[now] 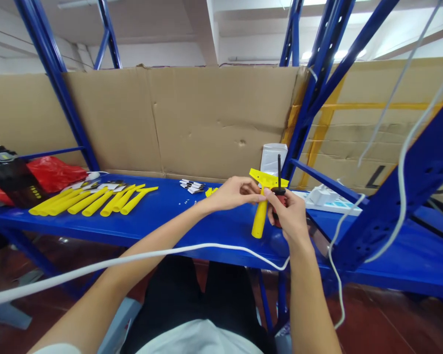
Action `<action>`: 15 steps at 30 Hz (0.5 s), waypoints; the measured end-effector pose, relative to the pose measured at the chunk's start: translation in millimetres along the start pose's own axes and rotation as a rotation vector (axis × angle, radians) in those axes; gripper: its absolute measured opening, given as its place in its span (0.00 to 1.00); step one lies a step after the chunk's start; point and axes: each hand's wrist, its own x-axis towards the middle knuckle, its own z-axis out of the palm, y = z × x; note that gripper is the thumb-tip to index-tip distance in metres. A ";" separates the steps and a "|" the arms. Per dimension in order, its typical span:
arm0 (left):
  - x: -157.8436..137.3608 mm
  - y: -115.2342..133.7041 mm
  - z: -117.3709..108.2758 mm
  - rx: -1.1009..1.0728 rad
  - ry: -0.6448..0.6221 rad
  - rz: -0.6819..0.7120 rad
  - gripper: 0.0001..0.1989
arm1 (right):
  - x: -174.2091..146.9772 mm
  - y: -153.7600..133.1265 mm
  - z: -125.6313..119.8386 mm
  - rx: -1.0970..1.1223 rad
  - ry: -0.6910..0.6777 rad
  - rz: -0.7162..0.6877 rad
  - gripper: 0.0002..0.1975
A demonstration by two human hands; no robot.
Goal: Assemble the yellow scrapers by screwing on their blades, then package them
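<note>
A yellow T-shaped scraper [259, 219] is held up in front of me, its hollow handle pointing down and its wide head at the top. My left hand [237, 193] is closed, with thumb and fingertips pinching at the scraper's neck. In my closed right hand [288, 209] is a screwdriver [279, 172] with a dark shaft pointing up and a red and black handle. The right thumb also touches the scraper's neck. Whether a small part sits between my left fingertips is hidden. Small yellow pieces [211, 191] lie beyond my left hand.
Several yellow scrapers [96, 201] lie in a row at left on the blue shelf [170, 221], near a red bag [55, 173] and black box [16, 179]. Blades in white sleeves [192, 186] lie mid-shelf. A white cable [151, 251] crosses before me; a blue post [306, 108] stands right.
</note>
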 end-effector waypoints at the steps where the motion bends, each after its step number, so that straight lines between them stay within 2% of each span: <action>1: 6.0 -4.7 -5.4 0.047 0.004 -0.005 0.25 | 0.0 -1.1 -2.4 -0.007 0.016 -0.011 0.25; 4: 24.3 -27.3 -31.1 0.332 0.083 -0.083 0.19 | -0.1 -5.1 -10.8 -0.001 0.042 -0.013 0.25; 6: 33.2 -47.3 -50.0 0.714 0.106 -0.246 0.14 | 0.0 -7.2 -16.2 0.016 0.048 0.002 0.25; 7: 35.9 -57.7 -57.9 0.790 0.107 -0.304 0.11 | 0.2 -7.6 -18.4 0.020 0.057 0.006 0.25; 11: 36.6 -95.7 -74.3 0.920 0.097 -0.427 0.12 | 1.4 -4.7 -23.8 0.013 0.089 -0.012 0.23; 15: 31.7 -121.2 -78.3 0.968 0.097 -0.429 0.11 | 2.6 -0.1 -23.7 0.004 0.095 -0.019 0.22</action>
